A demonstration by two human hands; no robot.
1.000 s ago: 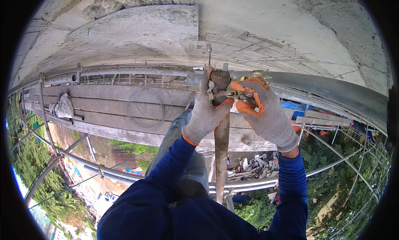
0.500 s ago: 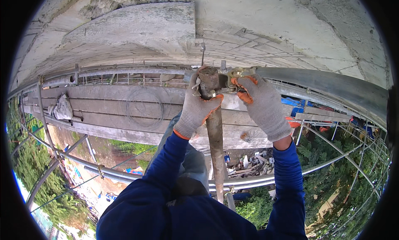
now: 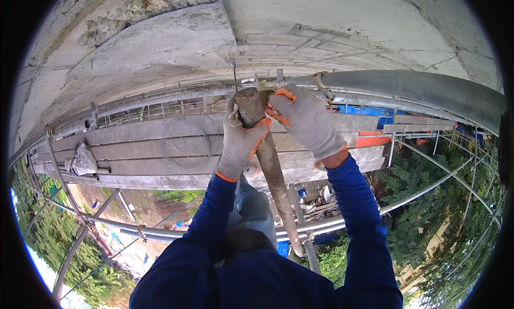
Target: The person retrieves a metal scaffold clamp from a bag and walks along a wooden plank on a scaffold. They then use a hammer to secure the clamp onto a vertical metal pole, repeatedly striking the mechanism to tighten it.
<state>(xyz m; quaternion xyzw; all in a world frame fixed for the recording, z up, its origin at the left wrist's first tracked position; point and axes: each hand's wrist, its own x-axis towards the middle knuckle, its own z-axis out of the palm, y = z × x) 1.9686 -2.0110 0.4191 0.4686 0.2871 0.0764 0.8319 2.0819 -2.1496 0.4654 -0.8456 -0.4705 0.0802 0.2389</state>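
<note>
The left grip (image 3: 236, 144) wraps around the upper part of a worn tube (image 3: 277, 178), which slants down below it; a thin metal rod (image 3: 234, 76) rises just above. The right grip (image 3: 309, 119) curls beside the tube's top, pinching what I cannot tell.

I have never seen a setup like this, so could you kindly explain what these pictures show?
There is no machine: these are a person's own gloved hands, seen from above by a wide fisheye camera worn on the head, so straight edges bend. The left hand holds a dull pole near its top; a slim rod sticks up beside that hand. The right hand is beside the pole's top, its fingers hiding what they touch. On the planks lie a thin wire coil and a pale bundle.
</note>
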